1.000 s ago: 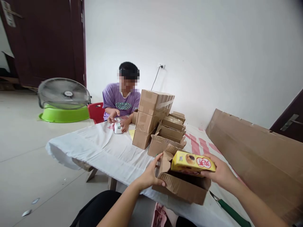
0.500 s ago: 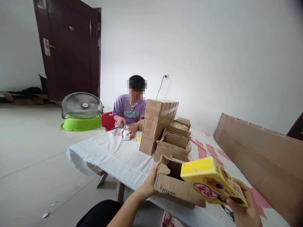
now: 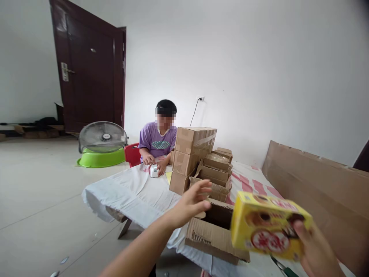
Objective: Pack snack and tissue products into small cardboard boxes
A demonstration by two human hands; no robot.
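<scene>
My right hand (image 3: 314,242) grips a yellow snack box (image 3: 268,227) by its right end, tilted above the table's near right side. Red and white lettering shows on its printed face. Just left of it stands an open cardboard box (image 3: 216,234) with its near flap folded outward; its inside is dark. My left hand (image 3: 193,202) hovers over that carton's left edge, fingers spread and holding nothing. Behind the carton runs a row of open cardboard boxes (image 3: 215,175). Partly hidden under the yellow box lies a tool with a green handle (image 3: 290,272).
Taped cartons (image 3: 184,161) are stacked mid-table. A person in a purple shirt (image 3: 158,140) sits across, hands at a small white device (image 3: 154,170). A large cardboard sheet (image 3: 314,184) leans at right. A fan (image 3: 102,136) rests on a green tub (image 3: 99,158) left.
My left hand has let go of the open carton's left side and lifted, fingers apart. The yellow box has turned, showing its broad printed face more toward me.
</scene>
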